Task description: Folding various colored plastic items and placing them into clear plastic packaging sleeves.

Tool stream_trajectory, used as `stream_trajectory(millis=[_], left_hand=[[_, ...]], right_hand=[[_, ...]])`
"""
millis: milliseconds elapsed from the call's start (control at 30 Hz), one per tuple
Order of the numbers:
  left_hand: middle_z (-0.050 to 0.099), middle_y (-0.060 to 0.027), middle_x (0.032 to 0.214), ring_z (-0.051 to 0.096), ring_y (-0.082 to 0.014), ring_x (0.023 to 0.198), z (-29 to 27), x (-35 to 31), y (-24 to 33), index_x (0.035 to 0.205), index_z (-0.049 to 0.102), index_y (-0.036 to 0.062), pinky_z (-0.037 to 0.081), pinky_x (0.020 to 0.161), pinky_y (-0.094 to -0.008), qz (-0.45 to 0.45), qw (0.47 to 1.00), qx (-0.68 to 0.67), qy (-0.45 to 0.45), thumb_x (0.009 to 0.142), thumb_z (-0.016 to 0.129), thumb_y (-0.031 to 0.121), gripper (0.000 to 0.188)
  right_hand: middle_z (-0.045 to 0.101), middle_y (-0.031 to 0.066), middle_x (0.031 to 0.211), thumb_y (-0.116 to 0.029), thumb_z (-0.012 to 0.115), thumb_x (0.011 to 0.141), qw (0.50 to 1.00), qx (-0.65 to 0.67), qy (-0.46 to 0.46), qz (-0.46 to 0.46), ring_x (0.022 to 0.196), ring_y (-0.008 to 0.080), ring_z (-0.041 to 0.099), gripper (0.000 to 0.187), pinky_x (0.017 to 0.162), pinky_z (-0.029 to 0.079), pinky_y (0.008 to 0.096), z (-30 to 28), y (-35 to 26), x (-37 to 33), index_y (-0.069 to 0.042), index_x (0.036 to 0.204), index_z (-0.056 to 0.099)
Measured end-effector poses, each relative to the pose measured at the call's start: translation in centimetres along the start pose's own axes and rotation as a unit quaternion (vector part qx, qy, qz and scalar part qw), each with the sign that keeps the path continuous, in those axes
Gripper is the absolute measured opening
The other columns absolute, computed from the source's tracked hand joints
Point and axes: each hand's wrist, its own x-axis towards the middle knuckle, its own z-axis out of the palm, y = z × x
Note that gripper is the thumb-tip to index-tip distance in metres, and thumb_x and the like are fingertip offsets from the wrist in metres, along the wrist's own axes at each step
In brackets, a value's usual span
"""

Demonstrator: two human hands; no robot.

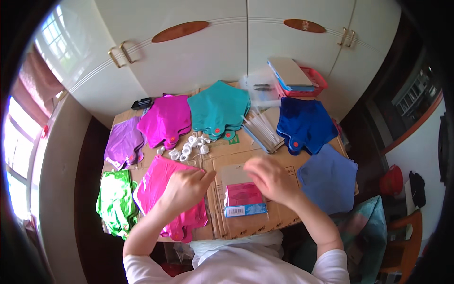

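Both half-curled, any hold unclear | left hand (188, 187) over pink foil (155, 181) | right hand (270, 180) over packet (242, 196)

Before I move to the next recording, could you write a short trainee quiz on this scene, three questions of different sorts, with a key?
1. Which foil shows directly behind the left hand in this view: A) green, B) pink, C) purple?

2. True or false: the teal foil pile lies left of the dark blue foil pile.

3. Fill in: the clear packet near the right hand has a ____ label strip along its near edge.

Key: 1. B, the pink foil pile. 2. True. 3. Blue.
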Motion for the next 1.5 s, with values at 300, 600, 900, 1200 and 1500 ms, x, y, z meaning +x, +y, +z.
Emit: stream_trajectory(millis=[300,600,900,1200,1500], left_hand=[[0.047,0.0012,0.053,0.052,-0.0122,0.044,3.9,-11.4,11.7,0.121,0.058,0.0003,0.042,0.041,-0.0292,-0.181,0.977,-0.085,0.072,0.076,0.064,0.006,0.047],[0.052,-0.0016,0.056,0.055,-0.0176,0.046,5.6,-14.2,16.4,0.122,0.058,-0.0022,0.046,0.044,-0.0318,-0.192,0.974,-0.122,-0.024,0.077,0.064,0.009,0.047],[0.05,-0.0016,0.055,0.054,-0.0166,0.046,5.8,-14.0,16.5,0.122,0.058,-0.0026,0.046,0.045,-0.0312,-0.179,0.977,-0.116,-0.017,0.076,0.065,0.009,0.048],[0.051,-0.0013,0.056,0.055,-0.0161,0.046,6.2,-14.0,16.5,0.122,0.058,-0.0023,0.047,0.046,-0.0307,-0.166,0.98,-0.108,-0.002,0.075,0.065,0.009,0.049],[0.055,-0.0021,0.054,0.057,-0.0171,0.043,7.2,-11.3,17.1,0.109,0.058,-0.004,0.046,0.04,-0.0317,-0.251,0.963,-0.097,0.019,0.078,0.061,0.014,0.036]], right_hand=[[0.043,0.014,0.143,-0.03,0.055,0.091,0.971,-0.085,-0.22,-0.04,0.134,0.0321,0.038,0.052,0.109,0.029,0.0493,6.3,-0.7,-6.5,-0.007,0.136,0.046],[0.036,0.0198,0.146,-0.044,0.053,0.09,0.966,-0.084,-0.239,-0.054,0.136,0.0369,0.033,0.061,0.112,0.024,0.0508,5.5,-1.4,-6.2,-0.011,0.14,0.042],[0.044,0.0185,0.14,-0.039,0.055,0.091,0.968,-0.103,-0.203,-0.102,0.132,0.0397,0.037,0.054,0.107,0.028,0.0556,6.2,-0.5,-6.9,-0.016,0.138,0.046],[0.041,0.0152,0.144,-0.036,0.054,0.092,0.972,-0.08,-0.207,-0.084,0.135,0.0406,0.033,0.051,0.108,0.026,0.0578,6.4,-0.4,-7.3,-0.017,0.139,0.045],[0.037,0.0214,0.144,-0.046,0.047,0.094,0.971,-0.087,-0.219,-0.05,0.136,0.0348,0.033,0.066,0.113,0.023,0.0469,5.9,-1.1,-6.7,0.002,0.139,0.037]])
